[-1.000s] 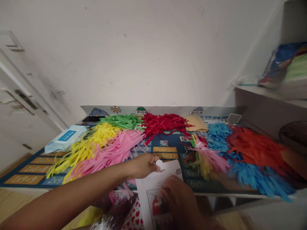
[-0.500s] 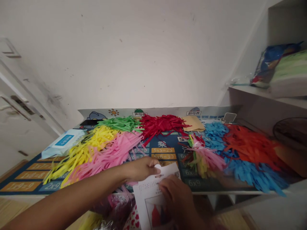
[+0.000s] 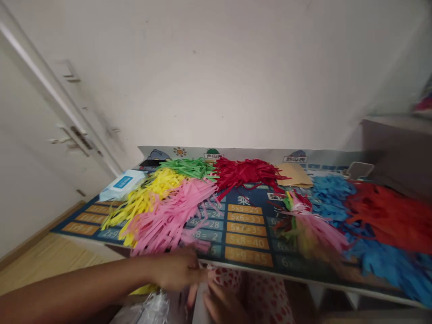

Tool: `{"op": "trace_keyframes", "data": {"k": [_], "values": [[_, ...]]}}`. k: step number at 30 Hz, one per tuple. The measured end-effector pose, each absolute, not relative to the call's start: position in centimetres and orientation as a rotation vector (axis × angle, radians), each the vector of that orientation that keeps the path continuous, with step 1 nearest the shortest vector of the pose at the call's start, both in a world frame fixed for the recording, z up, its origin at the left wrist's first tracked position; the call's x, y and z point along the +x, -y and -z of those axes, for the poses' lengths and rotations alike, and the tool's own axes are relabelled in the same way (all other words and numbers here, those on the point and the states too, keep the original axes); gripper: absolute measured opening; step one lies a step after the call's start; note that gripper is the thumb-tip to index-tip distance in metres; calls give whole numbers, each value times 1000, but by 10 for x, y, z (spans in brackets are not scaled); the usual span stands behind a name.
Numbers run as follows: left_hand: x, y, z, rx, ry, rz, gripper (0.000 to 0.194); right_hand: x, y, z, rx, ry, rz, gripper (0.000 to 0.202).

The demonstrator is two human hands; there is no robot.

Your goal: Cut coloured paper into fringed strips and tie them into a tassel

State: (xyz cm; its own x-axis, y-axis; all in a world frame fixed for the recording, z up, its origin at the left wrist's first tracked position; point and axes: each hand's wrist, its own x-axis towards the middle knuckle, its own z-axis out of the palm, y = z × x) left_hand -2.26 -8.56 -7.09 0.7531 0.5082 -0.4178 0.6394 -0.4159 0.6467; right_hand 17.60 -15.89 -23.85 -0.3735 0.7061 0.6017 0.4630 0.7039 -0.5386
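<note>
My left hand (image 3: 178, 269) is just below the table's front edge, its fingers around the top of a pale sheet or packet (image 3: 201, 302). Close beside it on the right, my right hand (image 3: 224, 303) grips the same pale item, blurred and partly cut off by the lower frame edge. Behind my hands, pink paper strips (image 3: 175, 211) lie on the table mat (image 3: 248, 240), with yellow strips (image 3: 151, 193) to their left. Green strips (image 3: 191, 167) and red strips (image 3: 248, 173) lie along the back.
A wipes pack (image 3: 122, 184) lies at the left. Brown paper (image 3: 294, 175), a multicoloured tassel bundle (image 3: 305, 213), blue strips (image 3: 388, 265) and orange-red strips (image 3: 391, 211) are at the right. Clear plastic (image 3: 155, 309) hangs below the table edge.
Both hands have moved down below the table edge with the white printed card, whose printed face no longer shows. The camera view has turned left.
</note>
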Motion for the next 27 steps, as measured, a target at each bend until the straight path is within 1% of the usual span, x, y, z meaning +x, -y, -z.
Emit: {"op": "trace_keyframes", "data": {"k": [1,3,5,6,9,12,15,19,20,23,24,26,27], "values": [[-30,90,84,2113,-988,203,60,165,160,246,-821,2062,-348,37],[-45,101,102,2027,-1242,107,43,153,164,257,-697,2111,-379,51],[-56,114,112,1793,-1343,18,31,150,167,261,-661,2130,-487,65],[-60,120,114,1675,-1366,-16,27,150,169,260,-676,2119,-553,69],[-66,136,117,1354,-1373,-83,27,151,169,245,-739,2064,-689,66],[-66,145,117,1019,-1272,-207,31,145,165,222,-755,2041,-750,61],[-62,146,113,927,-1258,-255,28,130,161,201,-772,1963,-823,50],[-54,141,101,1023,-1255,-216,15,119,160,185,-816,1705,-1024,9],[-51,140,96,1085,-1205,-200,14,125,160,182,-810,1643,-1079,7],[-46,137,76,1515,-1064,-67,14,174,159,181,-882,1489,-1126,17],[-45,137,69,1735,-1058,13,13,197,161,183,-990,1438,-1075,17],[-41,137,58,2149,-1094,161,10,241,166,189,-1349,1363,-871,14],[-39,136,54,2290,-1135,202,11,256,171,192,-1462,1372,-732,23]]}}
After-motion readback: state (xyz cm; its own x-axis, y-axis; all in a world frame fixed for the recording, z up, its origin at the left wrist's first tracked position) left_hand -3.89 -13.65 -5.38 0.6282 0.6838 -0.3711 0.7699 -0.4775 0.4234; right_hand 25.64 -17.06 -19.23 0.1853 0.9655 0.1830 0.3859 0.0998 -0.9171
